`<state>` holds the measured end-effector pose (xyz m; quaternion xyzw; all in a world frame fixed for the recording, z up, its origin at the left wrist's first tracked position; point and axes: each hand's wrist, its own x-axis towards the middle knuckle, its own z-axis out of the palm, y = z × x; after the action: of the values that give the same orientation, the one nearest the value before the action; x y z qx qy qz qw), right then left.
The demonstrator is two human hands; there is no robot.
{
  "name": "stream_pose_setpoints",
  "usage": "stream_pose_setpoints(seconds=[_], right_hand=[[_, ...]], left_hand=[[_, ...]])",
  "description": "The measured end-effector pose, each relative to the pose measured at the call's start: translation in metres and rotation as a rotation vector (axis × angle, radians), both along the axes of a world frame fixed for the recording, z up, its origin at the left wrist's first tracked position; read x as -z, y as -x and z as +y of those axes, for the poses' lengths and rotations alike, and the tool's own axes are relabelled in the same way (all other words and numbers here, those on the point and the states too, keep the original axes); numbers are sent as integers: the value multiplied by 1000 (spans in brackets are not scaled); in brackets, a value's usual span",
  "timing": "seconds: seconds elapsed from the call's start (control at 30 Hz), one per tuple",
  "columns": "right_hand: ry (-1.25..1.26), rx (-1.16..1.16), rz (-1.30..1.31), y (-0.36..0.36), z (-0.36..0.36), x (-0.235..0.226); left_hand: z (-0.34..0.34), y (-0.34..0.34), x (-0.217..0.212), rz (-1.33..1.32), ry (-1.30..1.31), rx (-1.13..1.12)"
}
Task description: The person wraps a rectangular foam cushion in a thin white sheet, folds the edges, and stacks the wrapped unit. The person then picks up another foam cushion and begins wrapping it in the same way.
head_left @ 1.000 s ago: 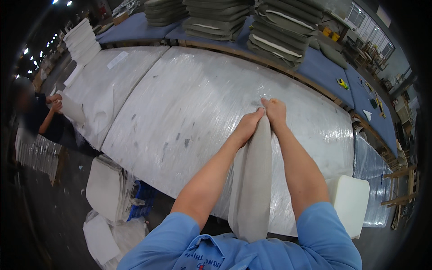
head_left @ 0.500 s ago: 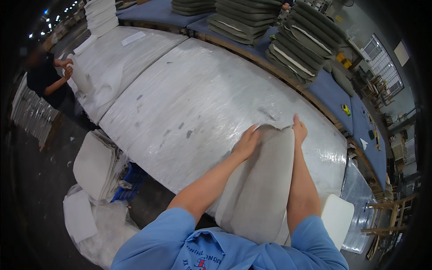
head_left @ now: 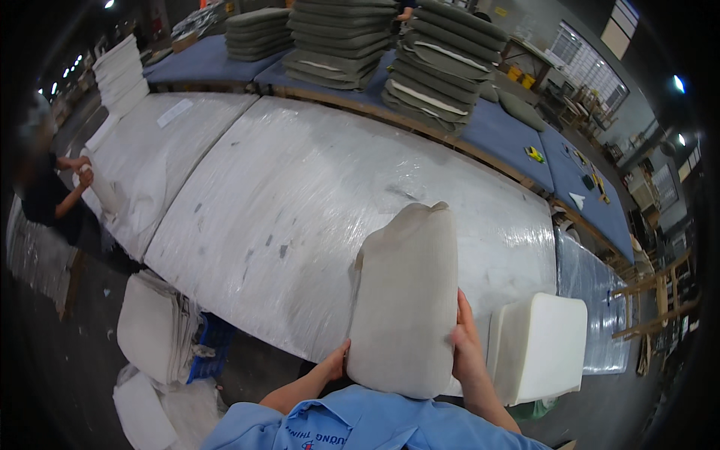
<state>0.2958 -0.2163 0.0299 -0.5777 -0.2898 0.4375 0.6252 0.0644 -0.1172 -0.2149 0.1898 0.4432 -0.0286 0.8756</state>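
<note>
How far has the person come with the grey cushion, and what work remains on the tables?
Done, it seems: tall stacks of grey-green finished cushions stand on the blue table beyond. In hand: the left hand and right hand grip the near end of a plump pale grey fabric cushion lying on the plastic-wrapped table. Left, probably: white foam blocks beside it and white foam sheets piled below.
</note>
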Motion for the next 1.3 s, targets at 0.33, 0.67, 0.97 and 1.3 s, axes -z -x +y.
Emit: stream_pose_setpoints(seconds=[0.33, 0.67, 0.97, 1.3], right_hand=[[-8, 348, 461, -22, 3, -9], [182, 434, 1118, -7, -42, 80], [437, 220, 460, -36, -51, 59], [542, -50, 589, -66, -43, 71]], left_hand=[[75, 84, -57, 147, -552, -13], [83, 149, -218, 404, -828, 28], [77, 140, -202, 236, -599, -176], [74, 137, -117, -2, -247, -507]])
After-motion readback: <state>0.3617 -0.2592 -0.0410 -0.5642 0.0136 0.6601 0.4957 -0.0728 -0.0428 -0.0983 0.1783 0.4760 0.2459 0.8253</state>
